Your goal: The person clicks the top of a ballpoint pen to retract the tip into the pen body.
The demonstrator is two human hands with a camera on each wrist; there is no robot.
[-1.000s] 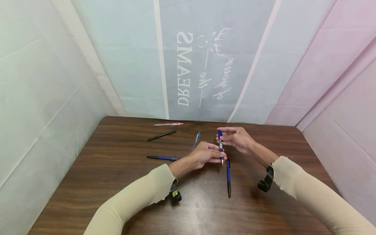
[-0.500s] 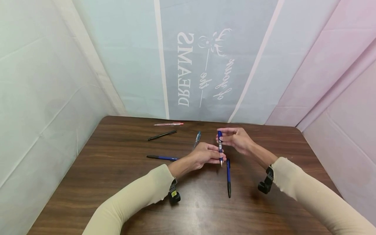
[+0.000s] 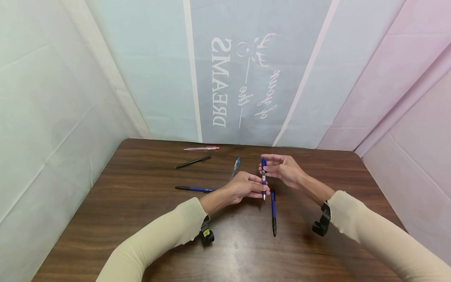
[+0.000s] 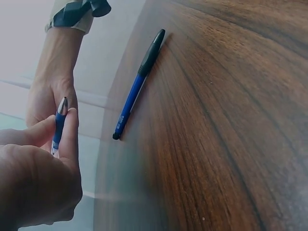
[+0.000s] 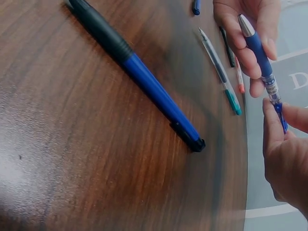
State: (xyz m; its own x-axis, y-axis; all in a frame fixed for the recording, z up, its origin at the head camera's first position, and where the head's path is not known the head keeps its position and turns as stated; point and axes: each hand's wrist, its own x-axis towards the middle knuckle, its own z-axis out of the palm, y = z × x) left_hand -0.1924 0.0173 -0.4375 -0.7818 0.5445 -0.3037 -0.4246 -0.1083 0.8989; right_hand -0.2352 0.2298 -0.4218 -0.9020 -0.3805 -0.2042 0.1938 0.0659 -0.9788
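The fingers of your left hand [image 3: 246,186] and right hand [image 3: 283,169] were both gripping one blue pen [image 3: 264,179]. Your left thumb and fingers pinched it low, just behind its silver tip, while your right ones pinched the solid blue clip end. You held it above the surface [image 3: 239,252] with the tip toward yourself, its printed clear section showing between your two grips.

Just beside the tip, toward your right, a blue-and-black pen [image 3: 273,214] lay on the surface, its black end pointing your way. Behind your left hand lay a clear pen with a teal end [image 3: 236,164]; that hand covered its near part in the head view, though the right wrist view showed it whole. Farther left, a second blue-and-black pen [image 3: 192,189] ran to the edge of your left forearm [image 3: 215,198], which stood in front of its right end.

Beyond those lay a slim black pen [image 3: 193,162], set slantwise, and past it a red-ended clear pen [image 3: 202,149] near the far edge. A pale curtain [image 3: 169,78] with mirrored lettering hung behind everything.
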